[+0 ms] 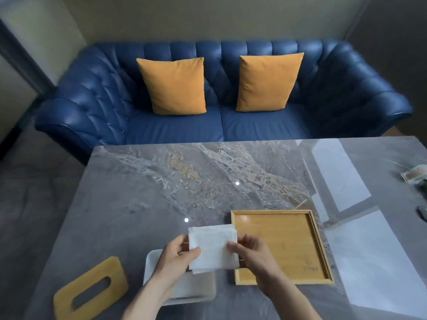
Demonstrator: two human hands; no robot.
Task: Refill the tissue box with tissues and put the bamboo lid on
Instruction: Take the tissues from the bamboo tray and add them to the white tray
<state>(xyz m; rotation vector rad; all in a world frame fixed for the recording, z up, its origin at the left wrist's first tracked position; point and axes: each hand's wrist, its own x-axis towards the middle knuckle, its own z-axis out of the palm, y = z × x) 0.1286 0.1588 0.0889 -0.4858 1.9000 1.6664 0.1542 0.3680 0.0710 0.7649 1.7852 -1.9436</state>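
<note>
Both my hands hold a folded stack of white tissues point(213, 247) just above the table. My left hand point(176, 259) pinches its left edge and my right hand point(253, 255) pinches its right edge. Below them, largely hidden by my left forearm, stands the open white tissue box point(196, 291). The bamboo lid point(91, 291) with its oval slot lies flat on the table to the left of the box, apart from it.
An empty bamboo tray point(280, 244) lies right of my hands on the grey marble table point(161, 185). Small objects point(414, 176) sit at the table's right edge. Behind the table stands a blue sofa point(221, 128) with two orange cushions.
</note>
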